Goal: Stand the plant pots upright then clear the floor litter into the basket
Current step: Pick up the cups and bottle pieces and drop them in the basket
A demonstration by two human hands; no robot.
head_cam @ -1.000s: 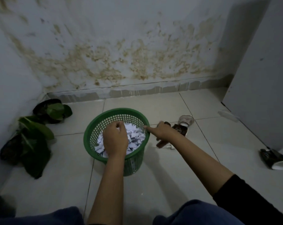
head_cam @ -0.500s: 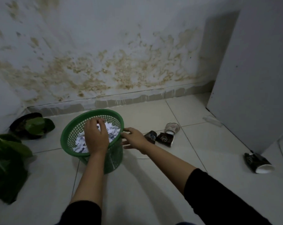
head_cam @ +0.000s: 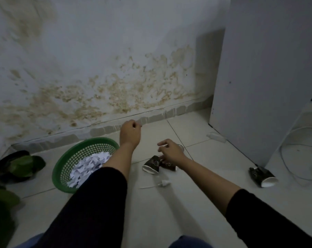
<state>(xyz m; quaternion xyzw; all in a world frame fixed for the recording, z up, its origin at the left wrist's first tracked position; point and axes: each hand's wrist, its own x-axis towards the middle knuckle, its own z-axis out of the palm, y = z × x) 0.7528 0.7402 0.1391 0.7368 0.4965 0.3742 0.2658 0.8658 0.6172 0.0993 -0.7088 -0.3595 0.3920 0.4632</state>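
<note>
A green mesh basket stands on the tiled floor, holding torn white paper scraps. My left hand hovers to the right of the basket with curled fingers and nothing visible in them. My right hand reaches down over two dark paper cups lying on their sides, its curved fingertips at the nearer cup. A third dark paper cup lies further right. A black plant pot with green leaves sits at the left by the wall. More leaves show at the lower left edge.
A white plug with its cord lies on the floor in front of the cups. A small white object lies beside the white panel on the right. A white cable loop lies beyond that panel. The stained wall runs behind.
My left hand has lifted out of the basket and moved right. My right hand has left the basket rim and reached to the dark cups. The view has shifted right.
</note>
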